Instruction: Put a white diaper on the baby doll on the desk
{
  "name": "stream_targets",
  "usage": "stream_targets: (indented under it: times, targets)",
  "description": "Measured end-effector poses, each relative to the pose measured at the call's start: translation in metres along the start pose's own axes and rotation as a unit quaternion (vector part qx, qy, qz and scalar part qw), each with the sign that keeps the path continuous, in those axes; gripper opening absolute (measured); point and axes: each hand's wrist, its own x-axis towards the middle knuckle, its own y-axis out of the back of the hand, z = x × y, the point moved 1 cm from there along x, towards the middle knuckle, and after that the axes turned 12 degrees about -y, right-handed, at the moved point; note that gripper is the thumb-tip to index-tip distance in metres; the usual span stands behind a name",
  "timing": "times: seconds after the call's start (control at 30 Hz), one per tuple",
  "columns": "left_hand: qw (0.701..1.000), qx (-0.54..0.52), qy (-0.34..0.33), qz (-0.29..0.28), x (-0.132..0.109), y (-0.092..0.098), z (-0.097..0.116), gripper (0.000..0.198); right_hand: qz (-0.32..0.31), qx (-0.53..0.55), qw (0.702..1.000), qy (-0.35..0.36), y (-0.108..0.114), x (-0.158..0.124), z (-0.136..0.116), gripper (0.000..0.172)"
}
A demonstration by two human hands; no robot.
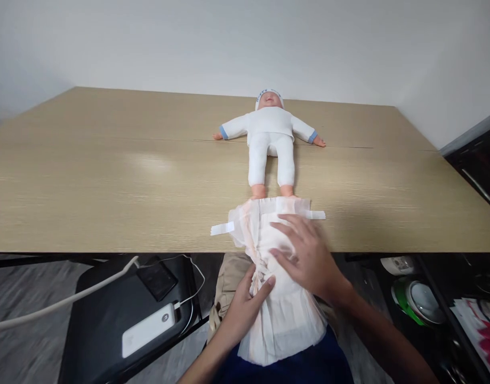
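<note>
Widest, across whole view: counter point(109, 186). At twelve o'clock on it, doll point(271, 125) in white, face up, arms out. Six o'clock from doll: diaper point(284, 301), top flat by feet, bottom drooping past near edge over lap. Probably light, soft, floppy, frills tearable; best gripped by padded sides. Three o'clock: right hand point(313, 261), fingers spread over padding. Eight: left hand point(247, 304), pinching gathered edge, thumb on top. Smallest: tabs point(222, 229), eleven and one.

Plain room, perhaps home — table point(109, 208), wall point(181, 48)
</note>
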Motion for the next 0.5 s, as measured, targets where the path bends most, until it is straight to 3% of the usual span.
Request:
stream_targets:
  times: [0.13, 0.27, 0.4, 0.5]
  targets:
    - [0.998, 0.038, -0.036, -0.032, 0.005, 0.003, -0.002, 0.07, -0.065, -0.038, 0.997, -0.004, -0.034, 0.012, -0.015, 0.07]
    - [0.979, 0.171, -0.099, -0.059, 0.008, 0.03, 0.013, 0.049, -0.067, -0.053, 0.996, -0.021, -0.049, 0.014, -0.008, 0.077]
    - [0.941, 0.276, -0.182, -0.075, 0.001, 0.067, 0.063, 0.039, -0.064, -0.067, 0.995, -0.019, -0.052, 0.008, -0.006, 0.075]
    - [0.878, 0.305, -0.362, -0.073, 0.016, 0.077, 0.111, 0.024, -0.06, -0.065, 0.996, -0.025, -0.054, 0.006, -0.007, 0.075]
